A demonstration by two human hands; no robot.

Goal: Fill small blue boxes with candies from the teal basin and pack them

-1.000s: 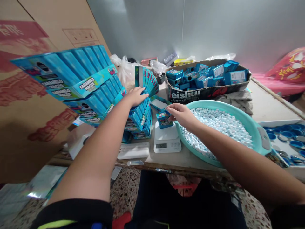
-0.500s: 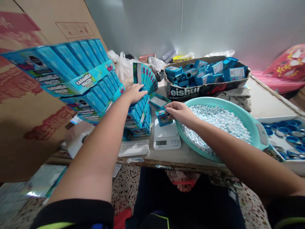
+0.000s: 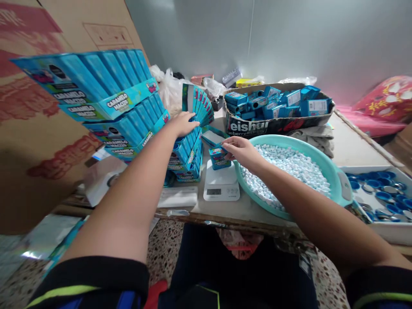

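Presently, right hand (image 3: 240,150) pinching blue candy box (image 3: 219,160) atop digital scale (image 3: 221,187), left hand (image 3: 183,123) resting open on fanned cartons (image 3: 201,105) behind scale, candy basin (image 3: 337,176) right of scale.

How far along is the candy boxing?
Done: carton heaped with small boxes, contents unseen. In hand: right hand holds a box on the scale; left hand touches the flat boxes. Left: basin full of candies, flat boxes not yet made up.
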